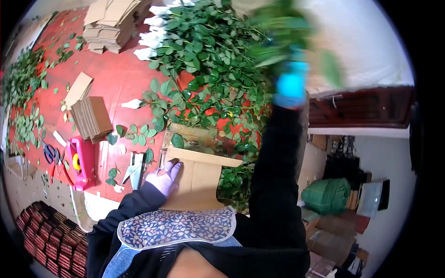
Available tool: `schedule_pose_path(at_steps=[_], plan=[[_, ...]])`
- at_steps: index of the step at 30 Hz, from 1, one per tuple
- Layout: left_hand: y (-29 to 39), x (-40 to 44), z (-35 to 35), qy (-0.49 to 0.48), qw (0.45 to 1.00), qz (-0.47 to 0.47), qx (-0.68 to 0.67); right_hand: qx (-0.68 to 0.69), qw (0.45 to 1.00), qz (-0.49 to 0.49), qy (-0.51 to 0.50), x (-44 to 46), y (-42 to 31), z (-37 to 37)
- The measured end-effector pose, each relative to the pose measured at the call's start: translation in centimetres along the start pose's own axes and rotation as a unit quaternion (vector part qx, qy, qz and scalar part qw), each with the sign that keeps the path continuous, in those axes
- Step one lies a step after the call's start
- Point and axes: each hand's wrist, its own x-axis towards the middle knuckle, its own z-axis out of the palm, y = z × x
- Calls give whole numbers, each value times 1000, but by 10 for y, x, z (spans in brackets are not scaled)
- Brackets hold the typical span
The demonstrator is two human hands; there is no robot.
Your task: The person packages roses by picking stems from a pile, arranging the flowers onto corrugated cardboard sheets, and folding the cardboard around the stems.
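Observation:
My left hand, in a light purple glove, presses on the left edge of a flat piece of brown cardboard in front of my body. Its fingers are bent close together. The cardboard lies against a wooden block. My right arm reaches far forward and right. My right hand, in a bright blue glove, is smeared by motion beside blurred green leafy stems. Its fingers cannot be made out. Left of the stems lie many green leaves with white wrapped heads.
On the red table are cardboard stacks, a pink tape dispenser, scissors, red-handled pliers and a stapler. A green sack stands at the right.

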Motion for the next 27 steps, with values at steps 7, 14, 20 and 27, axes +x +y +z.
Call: schedule_pose_path(at_steps=[7,14,20,27], plan=[[-5,-1,3,-16,1000,14,-3,-580,805,111,56,0,51,182],[-3,-4,7,7,1000,4,-2,-858,376,247,-249,-95,195,47],[-3,-5,6,10,999,-2,-31,-862,322,304,-246,-117,204,44],[-9,-5,5,16,999,25,-28,-877,351,222,-244,-92,140,106]])
